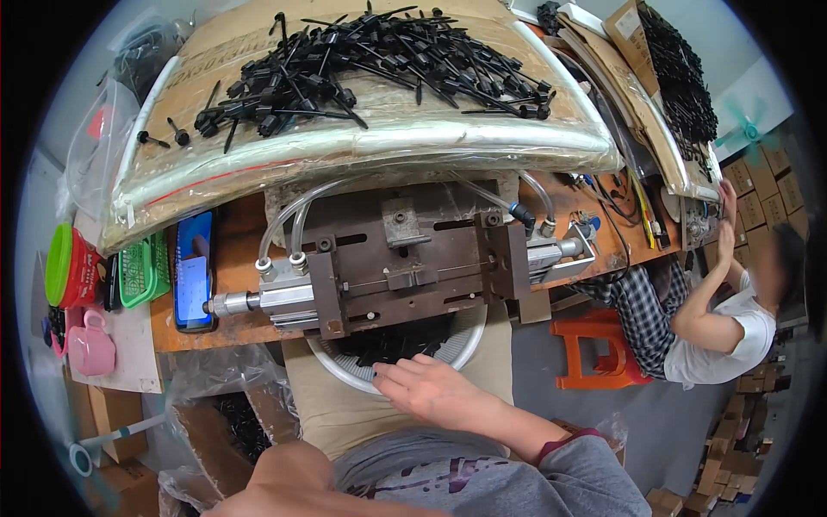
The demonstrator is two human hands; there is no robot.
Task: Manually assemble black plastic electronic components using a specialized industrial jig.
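Observation:
My right hand lies over the near rim of a round white basket at my lap. Its fingers stretch left, loosely bent, and I see nothing held in them. Dark pieces like black cable ties lie inside the basket. Just beyond stands a brown metal fixture with a small steel block in its middle and a silver air cylinder at its left end. My left hand is low at the left, near my body and an open carton; its fingers are hidden.
A heap of black cable ties covers a cardboard-topped raised board. A phone, a green basket and a pink cup are at left. Below them sits an open carton. A co-worker sits at right beside an orange stool.

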